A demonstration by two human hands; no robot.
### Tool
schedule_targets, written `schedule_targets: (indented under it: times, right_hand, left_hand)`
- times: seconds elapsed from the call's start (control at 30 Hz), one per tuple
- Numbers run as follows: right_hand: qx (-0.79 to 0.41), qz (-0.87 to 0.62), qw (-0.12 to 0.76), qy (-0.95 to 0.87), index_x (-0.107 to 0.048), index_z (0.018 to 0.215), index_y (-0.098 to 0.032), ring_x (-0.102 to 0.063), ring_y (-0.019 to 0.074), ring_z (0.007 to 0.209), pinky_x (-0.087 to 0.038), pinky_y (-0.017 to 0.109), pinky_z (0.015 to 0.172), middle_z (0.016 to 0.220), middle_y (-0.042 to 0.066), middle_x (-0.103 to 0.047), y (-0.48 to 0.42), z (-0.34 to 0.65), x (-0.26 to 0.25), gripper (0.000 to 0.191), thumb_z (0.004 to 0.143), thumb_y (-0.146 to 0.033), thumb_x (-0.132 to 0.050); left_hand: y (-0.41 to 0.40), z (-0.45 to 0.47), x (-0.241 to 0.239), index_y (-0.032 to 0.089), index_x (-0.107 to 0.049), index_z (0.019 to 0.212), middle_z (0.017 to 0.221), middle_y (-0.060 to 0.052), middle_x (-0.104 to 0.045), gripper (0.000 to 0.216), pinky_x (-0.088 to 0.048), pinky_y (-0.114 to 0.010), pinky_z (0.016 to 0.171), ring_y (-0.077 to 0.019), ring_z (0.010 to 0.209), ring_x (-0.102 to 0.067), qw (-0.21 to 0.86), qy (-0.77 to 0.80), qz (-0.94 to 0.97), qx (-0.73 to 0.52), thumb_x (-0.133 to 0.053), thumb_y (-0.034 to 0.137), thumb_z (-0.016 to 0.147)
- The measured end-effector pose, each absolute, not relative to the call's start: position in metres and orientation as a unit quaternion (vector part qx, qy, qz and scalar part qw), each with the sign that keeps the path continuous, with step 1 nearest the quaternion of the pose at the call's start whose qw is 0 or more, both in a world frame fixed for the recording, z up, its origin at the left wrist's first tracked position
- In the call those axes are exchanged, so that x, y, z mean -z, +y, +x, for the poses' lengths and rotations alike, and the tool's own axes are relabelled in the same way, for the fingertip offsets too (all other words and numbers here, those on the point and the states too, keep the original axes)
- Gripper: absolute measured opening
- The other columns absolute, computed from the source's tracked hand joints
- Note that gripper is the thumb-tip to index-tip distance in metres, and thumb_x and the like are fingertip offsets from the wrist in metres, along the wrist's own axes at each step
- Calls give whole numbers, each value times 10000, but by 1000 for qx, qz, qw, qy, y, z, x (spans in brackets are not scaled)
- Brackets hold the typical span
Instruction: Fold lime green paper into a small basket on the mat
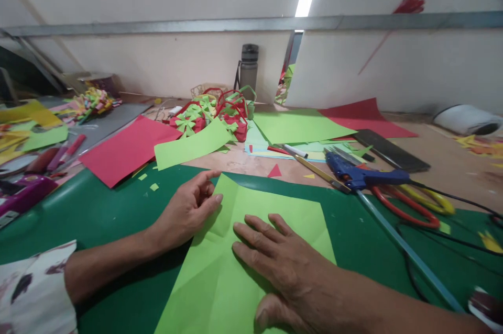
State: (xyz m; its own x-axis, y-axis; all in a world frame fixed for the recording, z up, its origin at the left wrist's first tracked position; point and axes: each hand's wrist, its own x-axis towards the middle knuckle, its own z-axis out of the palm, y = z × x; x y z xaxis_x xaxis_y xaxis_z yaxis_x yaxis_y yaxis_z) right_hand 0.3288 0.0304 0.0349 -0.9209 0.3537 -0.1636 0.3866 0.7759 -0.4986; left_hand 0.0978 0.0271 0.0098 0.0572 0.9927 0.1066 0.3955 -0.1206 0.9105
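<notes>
A light green paper sheet [271, 213] with fold creases lies on a dark green cutting mat [110, 208] in front of me. My left hand [186, 213] rests at the sheet's left edge, thumb and fingers lightly curled and touching the paper, holding nothing. My right hand [283, 260] lies flat on the middle of the sheet, fingers spread and pressing it down.
A blue glue gun [361, 174], red and yellow scissors [408, 203] and a long ruler [408, 255] lie to the right. Red paper [126, 151], green sheets [294, 124], paper baskets with green bows [212, 114], a grey bottle [249, 67] and a purple stapler [23, 195] surround the mat.
</notes>
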Motion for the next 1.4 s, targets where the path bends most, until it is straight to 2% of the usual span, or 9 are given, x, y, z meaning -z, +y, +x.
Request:
schedule_targets:
  times: [0.5,0.7,0.93,1.1,1.4]
  right_hand:
    - [266,202,20,942,-440,1368,-165,-209,339,1377,-160,604,1082,1469,150,-342,32,329,-37,678,859,-612,-425]
    - [258,202,8,945,-418,1383,-183,-211,335,1377,-150,593,1087,1465,145,-353,32,328,-34,657,864,-584,-448]
    - [235,191,20,953,-411,1387,-194,-244,330,1367,-195,587,1078,1467,133,-351,31,328,-39,638,873,-572,-438]
    - [207,136,-37,968,-421,1371,-194,-311,315,1342,-248,537,1073,1430,144,-415,31,331,-26,611,876,-551,-451]
    - [277,219,12,936,-370,1412,-178,-173,319,1390,-113,587,1100,1489,144,-297,31,332,-36,657,881,-557,-441]
  left_hand:
    - [29,99,-18,125,-434,1204,673,57,-425,464,-327,-201,478,-94,544,-395,405,571,590,-402,-534,336,804]
    - [30,99,-18,141,-455,1183,755,30,-470,464,-388,-225,550,-108,615,-462,407,564,580,-423,-549,339,774]
    - [30,102,-21,118,-451,1162,643,71,-400,488,-323,-210,477,-95,525,-386,421,584,578,-383,-560,326,735]
    - [34,98,-19,106,-463,1169,585,86,-380,511,-306,-204,457,-100,500,-377,408,597,593,-354,-578,291,707]
    - [36,93,-17,122,-504,1116,552,83,-416,433,-315,-199,438,-104,474,-413,417,589,600,-347,-594,297,731]
